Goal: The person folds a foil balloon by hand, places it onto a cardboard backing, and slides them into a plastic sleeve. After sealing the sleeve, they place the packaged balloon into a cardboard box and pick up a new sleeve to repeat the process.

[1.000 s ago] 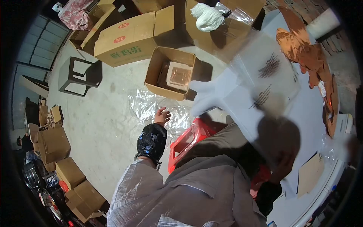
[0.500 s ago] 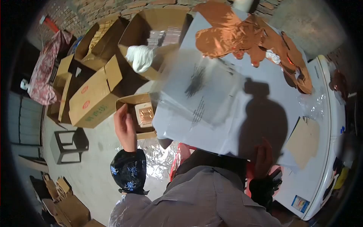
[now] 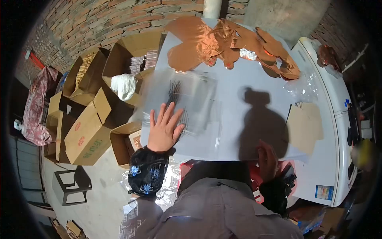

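My left hand (image 3: 162, 129) lies with its fingers spread on a stack of clear plastic bags (image 3: 199, 107) with dark printing, on the white-covered table (image 3: 227, 137). In shadow at the table's front edge is my right hand (image 3: 268, 159). Its fingers are loosely bent and apart from the thumb, with nothing visible in them. Tan card sheets (image 3: 306, 127) lie to the right of it. A small open carton (image 3: 119, 145), just left of my left hand, holds a copper-coloured packet (image 3: 137, 141), partly hidden.
Copper-coloured foil pieces (image 3: 203, 44) cover the table's back. Large cardboard boxes (image 3: 85, 139) stand at left, one with a white bundle (image 3: 123, 86) over its edge. A dark stool (image 3: 71, 185) is on the floor. A white appliance (image 3: 338, 131) borders the right side.
My left hand has moved from the small carton onto the plastic bags, its fingers now spread. The view has shifted, bringing more brick wall into sight. My right hand stays by the table edge.
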The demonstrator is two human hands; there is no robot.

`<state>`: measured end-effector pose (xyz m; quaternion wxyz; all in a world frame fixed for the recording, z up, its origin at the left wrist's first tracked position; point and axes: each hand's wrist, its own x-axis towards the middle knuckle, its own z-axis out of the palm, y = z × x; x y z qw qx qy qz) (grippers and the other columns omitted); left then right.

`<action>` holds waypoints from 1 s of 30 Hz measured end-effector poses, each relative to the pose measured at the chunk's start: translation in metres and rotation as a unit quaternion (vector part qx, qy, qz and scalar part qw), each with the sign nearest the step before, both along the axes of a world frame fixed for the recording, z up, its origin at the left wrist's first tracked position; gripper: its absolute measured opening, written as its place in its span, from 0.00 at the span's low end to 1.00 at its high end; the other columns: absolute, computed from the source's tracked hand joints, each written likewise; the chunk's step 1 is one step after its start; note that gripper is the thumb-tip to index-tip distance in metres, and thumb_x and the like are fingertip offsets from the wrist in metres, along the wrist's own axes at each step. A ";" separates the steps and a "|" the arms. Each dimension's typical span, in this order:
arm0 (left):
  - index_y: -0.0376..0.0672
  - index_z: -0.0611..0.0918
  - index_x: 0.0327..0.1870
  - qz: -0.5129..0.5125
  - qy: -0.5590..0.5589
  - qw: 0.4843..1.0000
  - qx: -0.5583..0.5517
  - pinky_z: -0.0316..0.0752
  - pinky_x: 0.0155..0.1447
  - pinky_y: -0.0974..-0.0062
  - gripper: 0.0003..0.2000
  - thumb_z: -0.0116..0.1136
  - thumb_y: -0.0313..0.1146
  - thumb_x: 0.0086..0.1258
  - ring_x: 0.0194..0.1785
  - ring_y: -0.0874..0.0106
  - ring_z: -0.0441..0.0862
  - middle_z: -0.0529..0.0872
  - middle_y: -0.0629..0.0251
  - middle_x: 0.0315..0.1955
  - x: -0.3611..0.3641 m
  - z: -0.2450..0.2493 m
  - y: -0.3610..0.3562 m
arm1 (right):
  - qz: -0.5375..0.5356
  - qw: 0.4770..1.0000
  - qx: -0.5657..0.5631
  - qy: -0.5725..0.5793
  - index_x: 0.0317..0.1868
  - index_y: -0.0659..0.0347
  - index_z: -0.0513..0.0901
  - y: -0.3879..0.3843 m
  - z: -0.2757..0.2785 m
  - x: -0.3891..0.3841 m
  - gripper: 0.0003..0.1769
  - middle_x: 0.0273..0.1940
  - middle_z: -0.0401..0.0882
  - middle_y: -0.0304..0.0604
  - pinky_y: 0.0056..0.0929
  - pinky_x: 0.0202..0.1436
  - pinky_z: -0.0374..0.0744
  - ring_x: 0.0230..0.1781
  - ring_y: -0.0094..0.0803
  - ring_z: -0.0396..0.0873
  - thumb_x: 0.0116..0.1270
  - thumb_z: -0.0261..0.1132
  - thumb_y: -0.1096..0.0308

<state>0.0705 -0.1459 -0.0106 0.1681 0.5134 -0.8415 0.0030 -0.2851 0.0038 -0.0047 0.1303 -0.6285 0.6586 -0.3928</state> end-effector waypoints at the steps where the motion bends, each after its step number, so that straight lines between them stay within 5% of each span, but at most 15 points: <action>1: 0.58 0.70 0.73 0.005 0.004 1.000 -0.005 0.44 0.78 0.42 0.25 0.51 0.49 0.76 0.80 0.58 0.55 0.63 0.63 0.76 0.000 -0.002 0.001 | -0.003 1.000 -0.015 0.015 0.57 0.62 0.81 -0.002 -0.005 -0.002 0.13 0.46 0.84 0.48 0.34 0.52 0.80 0.47 0.38 0.83 0.74 0.59 0.75; 3: 0.58 0.71 0.72 0.010 0.008 1.000 -0.014 0.45 0.78 0.43 0.25 0.52 0.49 0.75 0.80 0.59 0.55 0.63 0.63 0.76 0.000 -0.007 0.001 | -0.008 0.998 -0.043 0.046 0.54 0.62 0.82 -0.008 -0.014 -0.006 0.12 0.46 0.84 0.50 0.38 0.52 0.80 0.45 0.42 0.83 0.75 0.59 0.71; 9: 0.55 0.73 0.69 0.019 0.073 0.997 -0.029 0.49 0.77 0.42 0.24 0.55 0.47 0.74 0.80 0.60 0.56 0.62 0.63 0.77 -0.005 -0.009 0.002 | -0.051 0.990 0.098 -0.090 0.56 0.62 0.82 -0.012 -0.012 -0.009 0.13 0.50 0.84 0.49 0.38 0.53 0.79 0.48 0.38 0.82 0.77 0.57 0.68; 12: 0.53 0.74 0.68 0.024 0.095 0.992 -0.080 0.50 0.77 0.42 0.25 0.51 0.53 0.76 0.80 0.60 0.56 0.64 0.62 0.76 -0.004 -0.022 -0.003 | 0.023 0.999 -0.033 0.033 0.57 0.61 0.83 -0.022 -0.049 -0.037 0.15 0.51 0.84 0.48 0.36 0.55 0.79 0.50 0.34 0.81 0.78 0.57 0.64; 15: 0.51 0.74 0.68 0.038 0.119 0.987 -0.101 0.51 0.78 0.44 0.25 0.50 0.55 0.76 0.79 0.61 0.58 0.67 0.62 0.74 -0.005 -0.026 -0.002 | 0.035 0.990 0.050 -0.125 0.59 0.60 0.82 -0.026 -0.039 -0.026 0.16 0.53 0.83 0.47 0.36 0.57 0.78 0.53 0.34 0.80 0.79 0.55 0.62; 18: 0.49 0.76 0.66 0.042 0.130 0.985 -0.109 0.50 0.78 0.46 0.25 0.49 0.55 0.76 0.77 0.61 0.61 0.71 0.61 0.71 -0.005 -0.031 -0.002 | 0.008 0.986 0.120 -0.112 0.59 0.67 0.80 -0.029 -0.002 0.010 0.18 0.54 0.82 0.49 0.35 0.62 0.75 0.56 0.37 0.79 0.79 0.54 0.64; 21: 0.48 0.77 0.64 0.046 0.149 0.982 -0.103 0.50 0.78 0.46 0.25 0.49 0.56 0.76 0.77 0.60 0.62 0.72 0.58 0.69 -0.004 -0.029 -0.002 | 0.038 0.995 0.085 0.039 0.60 0.68 0.79 -0.053 0.001 0.018 0.19 0.54 0.82 0.49 0.34 0.63 0.75 0.56 0.37 0.79 0.79 0.54 0.63; 26: 0.44 0.78 0.61 0.034 0.216 0.967 -0.128 0.51 0.78 0.47 0.24 0.56 0.52 0.73 0.76 0.58 0.63 0.73 0.55 0.68 -0.005 -0.027 0.001 | 0.161 0.986 -0.025 0.041 0.59 0.68 0.79 -0.115 0.026 0.066 0.18 0.54 0.81 0.55 0.35 0.63 0.75 0.56 0.42 0.79 0.79 0.54 0.64; 29: 0.43 0.79 0.60 0.007 0.270 0.947 -0.173 0.49 0.79 0.47 0.24 0.59 0.49 0.71 0.77 0.56 0.61 0.72 0.52 0.69 -0.006 -0.038 -0.007 | 0.288 0.942 -0.051 0.166 0.64 0.67 0.75 -0.167 0.050 0.115 0.19 0.58 0.79 0.53 0.37 0.67 0.71 0.60 0.45 0.76 0.77 0.54 0.70; 30: 0.42 0.79 0.60 -0.057 0.373 0.919 -0.117 0.50 0.79 0.48 0.24 0.60 0.48 0.70 0.78 0.56 0.60 0.71 0.52 0.69 -0.009 -0.042 -0.010 | 0.328 0.925 -0.045 0.188 0.66 0.67 0.74 -0.186 0.056 0.132 0.20 0.61 0.77 0.53 0.37 0.68 0.70 0.62 0.46 0.75 0.76 0.54 0.70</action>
